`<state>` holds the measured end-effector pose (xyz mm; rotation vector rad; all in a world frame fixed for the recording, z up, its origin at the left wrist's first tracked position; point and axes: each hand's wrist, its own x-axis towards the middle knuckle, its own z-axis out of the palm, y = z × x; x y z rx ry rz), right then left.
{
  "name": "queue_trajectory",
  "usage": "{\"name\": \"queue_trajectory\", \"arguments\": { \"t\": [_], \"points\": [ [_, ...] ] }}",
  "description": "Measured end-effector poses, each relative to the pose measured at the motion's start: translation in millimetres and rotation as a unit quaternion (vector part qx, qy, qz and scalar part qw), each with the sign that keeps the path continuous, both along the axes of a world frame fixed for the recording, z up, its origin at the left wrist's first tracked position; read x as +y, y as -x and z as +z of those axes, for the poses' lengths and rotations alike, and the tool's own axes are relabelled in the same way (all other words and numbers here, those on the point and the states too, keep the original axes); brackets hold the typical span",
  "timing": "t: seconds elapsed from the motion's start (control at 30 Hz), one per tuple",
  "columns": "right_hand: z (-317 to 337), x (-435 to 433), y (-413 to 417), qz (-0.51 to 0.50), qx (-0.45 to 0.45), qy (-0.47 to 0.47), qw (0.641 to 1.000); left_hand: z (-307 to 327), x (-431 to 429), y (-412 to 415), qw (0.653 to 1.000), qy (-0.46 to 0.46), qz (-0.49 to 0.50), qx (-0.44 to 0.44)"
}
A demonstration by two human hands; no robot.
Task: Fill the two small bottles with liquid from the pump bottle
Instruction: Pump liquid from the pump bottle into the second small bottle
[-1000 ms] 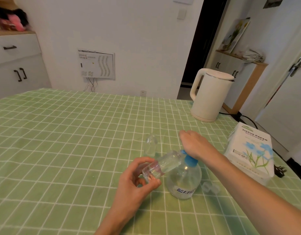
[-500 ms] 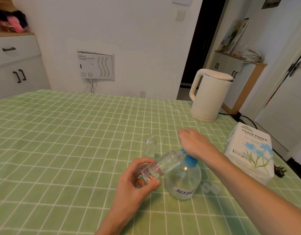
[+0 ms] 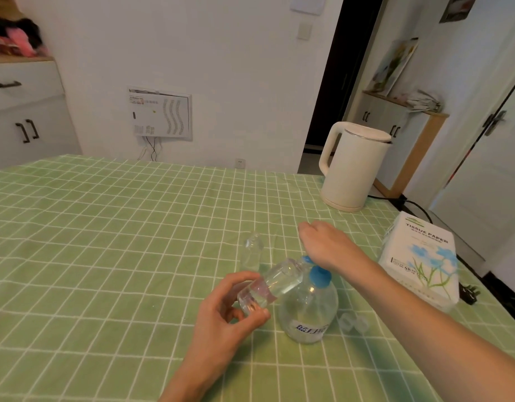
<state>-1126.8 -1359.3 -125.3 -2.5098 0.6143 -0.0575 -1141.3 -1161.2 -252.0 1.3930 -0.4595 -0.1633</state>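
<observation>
The left hand (image 3: 227, 311) pinches the base of a small bottle (image 3: 272, 281) between thumb and curled fingers. The bottle is clear and tilted, its mouth raised to the right against the blue nozzle of the pump bottle (image 3: 308, 309). The right hand (image 3: 323, 245) lies palm down on the blue pump head, heel of the palm on top, fingers loosely bent and gripping nothing. The pump bottle stands on the green checked table (image 3: 105, 256), just right of the left hand. The second small bottle (image 3: 251, 250) stands upright just behind, apart from both hands. Two clear caps (image 3: 353, 322) lie just right of the pump bottle, under the right forearm. A kettle (image 3: 355, 166) and a tissue pack (image 3: 421, 262) sit further right.
</observation>
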Motion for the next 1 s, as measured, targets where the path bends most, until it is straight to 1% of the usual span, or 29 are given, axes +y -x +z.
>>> {"name": "queue_trajectory", "arguments": {
  "t": [0.13, 0.33, 0.5, 0.7, 0.8, 0.87, 1.0],
  "points": [
    [-3.8, 0.4, 1.3, -0.008, 0.021, -0.003, 1.000, -1.3, -1.7, 0.1, 1.000, -0.017, -0.015, 0.003],
    [-2.3, -0.2, 1.7, 0.003, 0.017, -0.030, 0.999, -4.0, -0.6, 0.0, 1.000, -0.011, -0.025, 0.000],
    [3.0, -3.0, -3.0, 0.008, 0.015, 0.005, 1.000, -2.8, -0.9, -0.8, 1.000, -0.009, -0.026, -0.009],
    [-4.3, -1.9, -2.6, 0.010, 0.030, -0.001, 1.000, -4.1, -1.9, -1.7, 1.000, -0.013, -0.026, -0.004],
    [-7.0, -1.2, -1.9, 0.004, 0.023, -0.001, 1.000, -3.3, -0.9, -1.5, 1.000, 0.000, -0.028, -0.002],
    [-4.7, -0.3, -1.4, 0.025, 0.032, 0.014, 0.999, -3.3, 0.0, -1.2, 1.000, 0.002, -0.029, 0.000],
    [3.3, -1.6, -2.4, 0.031, 0.034, 0.029, 0.999, -4.6, 0.0, -2.3, 0.999, 0.005, -0.035, -0.004]
  ]
}}
